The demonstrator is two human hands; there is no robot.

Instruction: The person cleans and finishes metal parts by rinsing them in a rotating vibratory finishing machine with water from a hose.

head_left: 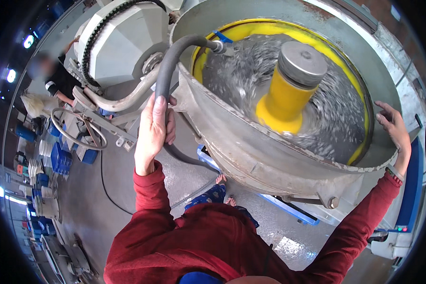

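Note:
My left hand is wrapped round a grey hose that arches up and over the near left rim of a large round tub. At the hose's end a metal nozzle with a blue-handled valve points into the tub. Inside, many small shiny pieces are blurred by motion around a yellow centre post with a grey metal cap. My right hand is at the tub's right rim with its fingers apart, holding nothing; whether it touches the rim I cannot tell.
Left of the tub stands a white faceted drum with a black chain, and a handwheel below it. Another person is at the far left. Blue bins line the left side. A wet grey floor lies beneath me.

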